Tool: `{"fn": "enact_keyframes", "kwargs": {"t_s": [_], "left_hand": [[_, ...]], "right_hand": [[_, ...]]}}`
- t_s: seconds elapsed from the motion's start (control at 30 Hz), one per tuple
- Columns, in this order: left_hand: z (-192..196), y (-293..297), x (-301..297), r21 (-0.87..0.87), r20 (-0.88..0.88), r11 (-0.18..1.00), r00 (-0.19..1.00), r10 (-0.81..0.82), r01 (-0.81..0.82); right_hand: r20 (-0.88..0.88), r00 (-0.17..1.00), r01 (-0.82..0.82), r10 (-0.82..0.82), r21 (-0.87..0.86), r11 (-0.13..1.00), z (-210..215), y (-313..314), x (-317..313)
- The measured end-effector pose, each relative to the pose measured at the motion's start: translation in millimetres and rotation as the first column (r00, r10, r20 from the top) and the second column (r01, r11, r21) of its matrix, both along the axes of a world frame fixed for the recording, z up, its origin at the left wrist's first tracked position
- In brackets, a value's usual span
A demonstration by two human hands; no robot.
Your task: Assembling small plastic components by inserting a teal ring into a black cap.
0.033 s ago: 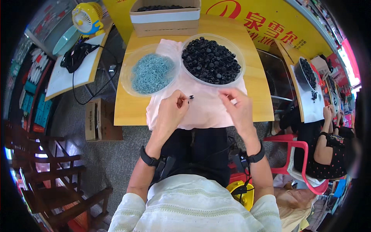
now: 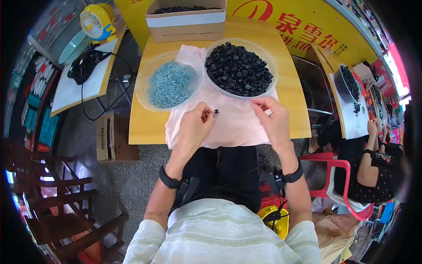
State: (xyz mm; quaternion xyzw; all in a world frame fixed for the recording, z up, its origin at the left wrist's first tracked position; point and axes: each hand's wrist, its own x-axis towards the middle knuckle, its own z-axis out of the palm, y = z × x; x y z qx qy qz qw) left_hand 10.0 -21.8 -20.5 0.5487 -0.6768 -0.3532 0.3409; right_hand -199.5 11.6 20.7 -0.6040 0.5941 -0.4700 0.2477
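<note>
- Upper left of the frame: a yellow fan (image 2: 97, 21) stands on a white side board (image 2: 72, 90) next to a tangle of black cable (image 2: 85, 65), well apart from the work.
- Left of centre: a clear bowl of pale blue small parts (image 2: 170, 83) sits on the wooden tabletop (image 2: 143, 125), its rim overlapping a pink cloth (image 2: 239, 125), within easy reach of the left hand.
- Centre: the left hand (image 2: 193, 127) rests over the cloth, its grip pinched shut on a small black piece (image 2: 216, 111) held at the fingertips, likely so it can be worked on over the cloth, which would catch a drop.
- Right of centre: a clear bowl of black ring-shaped parts (image 2: 239, 67) lies just above the right hand (image 2: 274, 121), whose thumb and forefinger are pinched together; I cannot tell what they hold.
- Top centre: a cardboard box (image 2: 187, 24) holds more dark parts.
- Far right: another person's arm (image 2: 367, 165) near a red chair (image 2: 338, 165).
</note>
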Motion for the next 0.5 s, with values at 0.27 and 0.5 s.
{"fn": "enact_keyframes", "kwargs": {"t_s": [0.27,0.5], "left_hand": [[20.3,-0.4,0.3,-0.015,0.212,0.999,0.976,0.053,-0.051],[16.5,3.9,10.1,0.018,-0.004,1.000,1.000,0.008,-0.008]], "right_hand": [[-0.163,0.984,-0.075,0.072,-0.011,0.997,3.1,-22.0,10.3],[-0.196,0.978,-0.071,0.078,0.046,0.996,-38.7,-21.1,54.3]]}}
